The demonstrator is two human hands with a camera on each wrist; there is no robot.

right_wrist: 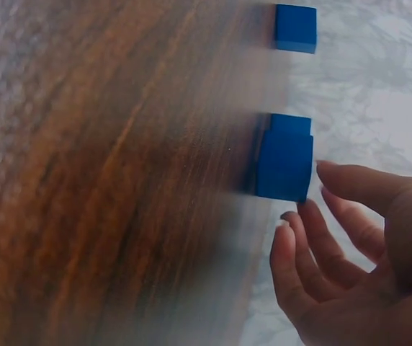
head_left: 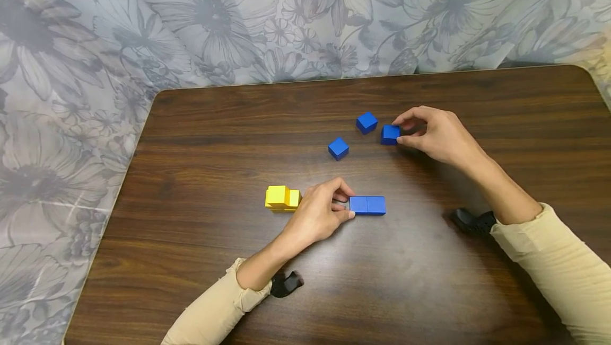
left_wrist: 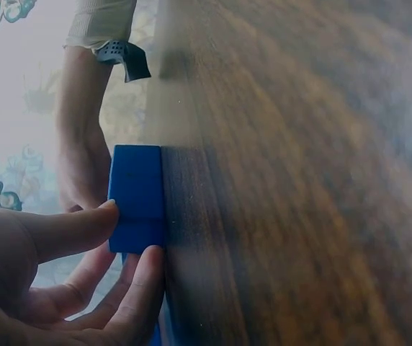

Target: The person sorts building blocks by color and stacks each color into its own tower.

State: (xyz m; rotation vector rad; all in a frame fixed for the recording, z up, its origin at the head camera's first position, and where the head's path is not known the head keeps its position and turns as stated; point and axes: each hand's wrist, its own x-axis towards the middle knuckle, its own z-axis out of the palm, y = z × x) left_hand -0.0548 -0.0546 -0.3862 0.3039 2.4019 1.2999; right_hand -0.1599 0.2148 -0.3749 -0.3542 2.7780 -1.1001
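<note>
Two blue cubes [head_left: 367,205] stand side by side in a short row on the table. My left hand [head_left: 317,210] pinches the left end of this row between thumb and fingers. In the left wrist view the thumb lies against the blue cube [left_wrist: 137,180], opposite a fingertip. Farther back, my right hand [head_left: 441,135] curves its spread thumb and fingers at the right side of a single blue cube [head_left: 390,134]. The right wrist view shows a narrow gap between the thumb and that cube [right_wrist: 285,169]. Yellow blocks [head_left: 277,196] sit left of my left hand, which partly hides them.
Near the right hand lie two more loose blue cubes, one farther back [head_left: 366,122] and one to the left [head_left: 338,148]. All stand on a dark wooden table [head_left: 200,149]. Floral fabric [head_left: 305,27] hangs behind its back edge. Both wrists wear black mounts [head_left: 286,284].
</note>
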